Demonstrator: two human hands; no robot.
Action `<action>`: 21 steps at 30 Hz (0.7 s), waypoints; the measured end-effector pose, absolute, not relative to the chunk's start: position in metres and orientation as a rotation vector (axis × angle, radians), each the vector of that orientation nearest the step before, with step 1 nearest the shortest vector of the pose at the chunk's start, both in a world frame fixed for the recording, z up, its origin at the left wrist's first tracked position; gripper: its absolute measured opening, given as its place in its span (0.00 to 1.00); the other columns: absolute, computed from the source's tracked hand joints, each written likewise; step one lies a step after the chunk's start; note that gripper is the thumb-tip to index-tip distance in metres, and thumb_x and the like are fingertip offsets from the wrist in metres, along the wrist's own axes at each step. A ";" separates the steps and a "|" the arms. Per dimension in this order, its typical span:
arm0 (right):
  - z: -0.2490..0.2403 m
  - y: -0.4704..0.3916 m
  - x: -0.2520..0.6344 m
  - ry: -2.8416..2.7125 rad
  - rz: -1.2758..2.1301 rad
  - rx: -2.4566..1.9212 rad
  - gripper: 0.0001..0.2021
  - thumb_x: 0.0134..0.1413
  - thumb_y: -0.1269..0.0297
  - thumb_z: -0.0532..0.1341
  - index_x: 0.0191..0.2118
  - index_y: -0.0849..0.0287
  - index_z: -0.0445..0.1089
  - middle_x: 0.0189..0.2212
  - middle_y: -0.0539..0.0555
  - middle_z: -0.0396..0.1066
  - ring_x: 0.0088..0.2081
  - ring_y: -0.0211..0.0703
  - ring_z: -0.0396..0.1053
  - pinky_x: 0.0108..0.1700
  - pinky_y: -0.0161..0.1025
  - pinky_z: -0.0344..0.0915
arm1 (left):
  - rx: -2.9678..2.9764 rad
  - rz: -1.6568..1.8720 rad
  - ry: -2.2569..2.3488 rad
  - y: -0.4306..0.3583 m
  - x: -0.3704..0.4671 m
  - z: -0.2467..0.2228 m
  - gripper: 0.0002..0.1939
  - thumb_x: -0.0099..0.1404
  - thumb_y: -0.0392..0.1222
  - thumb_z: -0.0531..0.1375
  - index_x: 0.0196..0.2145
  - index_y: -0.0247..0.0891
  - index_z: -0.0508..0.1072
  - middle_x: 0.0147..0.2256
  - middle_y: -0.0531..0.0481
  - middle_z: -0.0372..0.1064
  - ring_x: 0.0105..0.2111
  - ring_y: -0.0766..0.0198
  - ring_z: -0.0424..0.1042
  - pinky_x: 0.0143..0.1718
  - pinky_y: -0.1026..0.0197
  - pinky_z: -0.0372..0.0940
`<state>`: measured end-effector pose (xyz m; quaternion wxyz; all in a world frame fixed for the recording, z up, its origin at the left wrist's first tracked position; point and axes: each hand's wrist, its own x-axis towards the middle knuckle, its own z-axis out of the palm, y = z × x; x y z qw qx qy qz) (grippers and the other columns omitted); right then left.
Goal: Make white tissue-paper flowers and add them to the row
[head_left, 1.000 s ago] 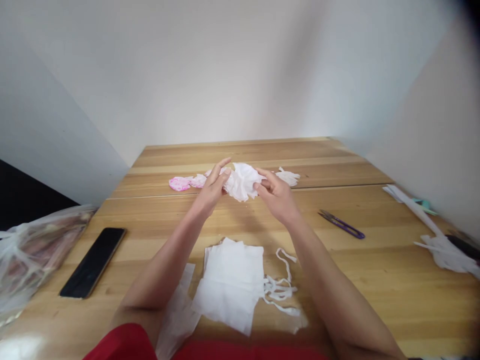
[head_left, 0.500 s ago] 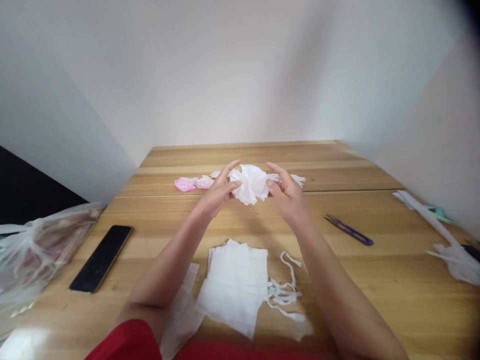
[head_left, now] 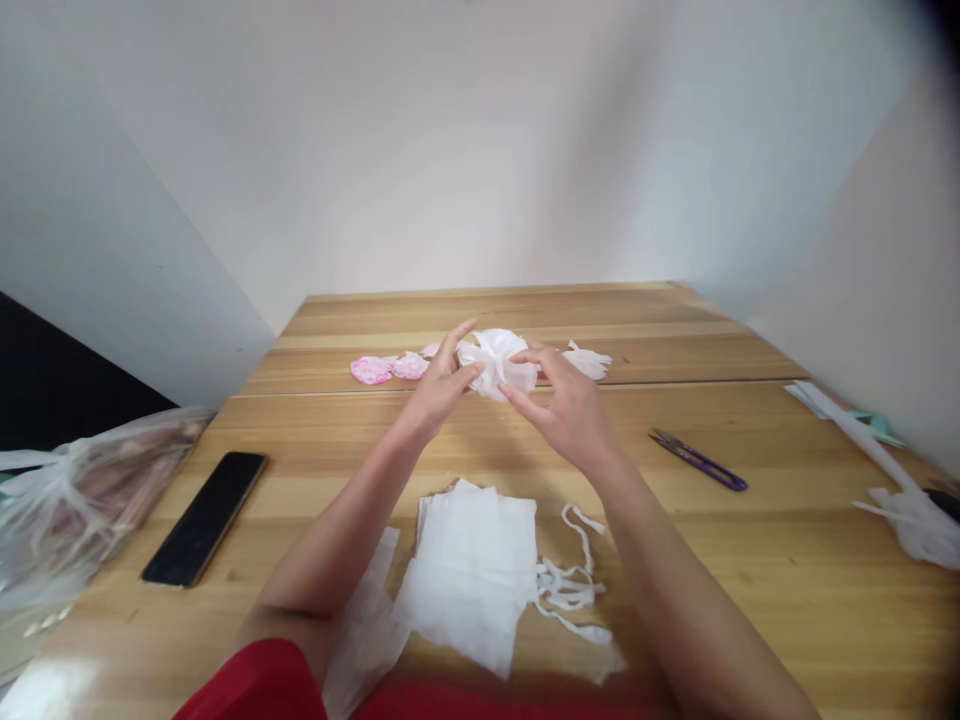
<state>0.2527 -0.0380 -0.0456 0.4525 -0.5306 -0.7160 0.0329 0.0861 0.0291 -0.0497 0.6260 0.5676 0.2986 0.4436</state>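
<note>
A ruffled white tissue flower (head_left: 499,358) is held up over the far part of the wooden table. My left hand (head_left: 444,378) grips its left edge, thumb in front and index finger raised behind. On the other side, my right hand (head_left: 562,400) has its thumb and index finger parted at the flower's front, the fingertips touching the white folds. Behind the hands lie pink-edged tissue flowers (head_left: 372,370) on the left and a white one (head_left: 588,361) on the right. Below, a stack of white tissue sheets (head_left: 472,570) rests near me.
A black phone (head_left: 204,518) lies at the left beside a clear plastic bag (head_left: 97,490). Purple-handled thread snips (head_left: 697,460) lie to the right. Thin white strips (head_left: 566,590) sit beside the sheets, and white plastic (head_left: 904,510) lies at the right edge.
My right hand has moved left across the flower's front, its thumb and index finger now at the folds, uncovering the white flower behind. My left hand has barely moved.
</note>
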 end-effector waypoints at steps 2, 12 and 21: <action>-0.048 -0.036 0.253 -1.792 0.020 -1.344 0.11 0.57 0.59 0.61 0.45 0.53 0.68 0.49 0.58 0.73 0.52 0.53 0.69 0.51 0.49 0.65 | 1.317 1.006 0.699 0.028 0.087 -0.048 0.34 0.59 0.39 0.59 0.62 0.45 0.56 0.39 0.50 0.66 0.34 0.67 0.66 0.36 0.66 0.63; -0.048 -0.033 0.253 -1.577 0.284 -1.353 0.13 0.57 0.60 0.58 0.24 0.56 0.64 0.20 0.46 0.61 0.25 0.38 0.60 0.30 0.37 0.56 | 1.405 0.978 0.662 0.026 0.087 -0.048 0.30 0.60 0.44 0.61 0.59 0.41 0.63 0.41 0.48 0.67 0.32 0.68 0.64 0.35 0.66 0.61; -0.059 -0.024 0.257 -1.273 0.552 -1.323 0.10 0.51 0.57 0.62 0.38 0.55 0.68 0.24 0.46 0.67 0.23 0.35 0.60 0.25 0.34 0.57 | 1.435 0.968 0.548 0.028 0.081 -0.049 0.33 0.58 0.39 0.60 0.61 0.42 0.60 0.40 0.49 0.69 0.34 0.67 0.66 0.35 0.65 0.63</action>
